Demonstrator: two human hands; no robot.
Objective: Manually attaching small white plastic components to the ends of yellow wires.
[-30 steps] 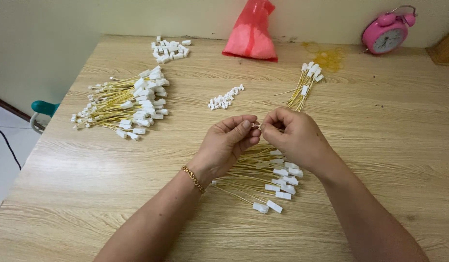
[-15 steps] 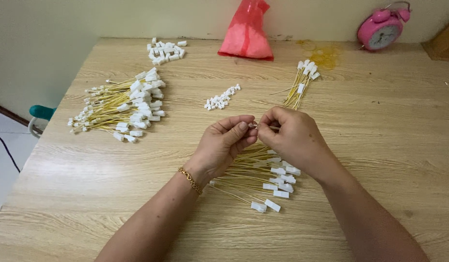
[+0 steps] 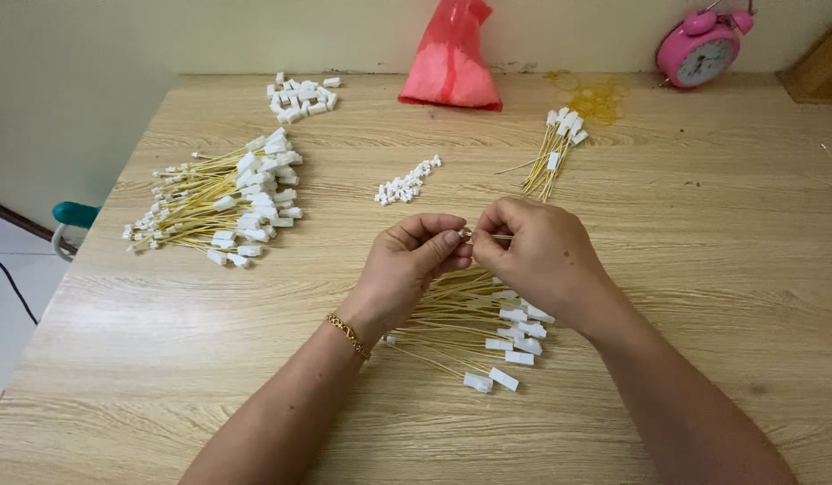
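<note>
Left hand point(image 3: 414, 265) and right hand point(image 3: 535, 256) meet above the wooden bench point(image 3: 703, 224), each grip pinching one thin yellow wire point(image 3: 497, 236) with a small white connector at its tip; directly beneath them lies a loose bundle of yellow wires point(image 3: 470, 323); a larger finished pile point(image 3: 223, 198) sits well apart at the left.

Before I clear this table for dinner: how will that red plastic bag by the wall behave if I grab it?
The red plastic bag looks thin and crumpled, so probably floppy and light. It slumps in a peak, so it may collapse sideways.
</note>
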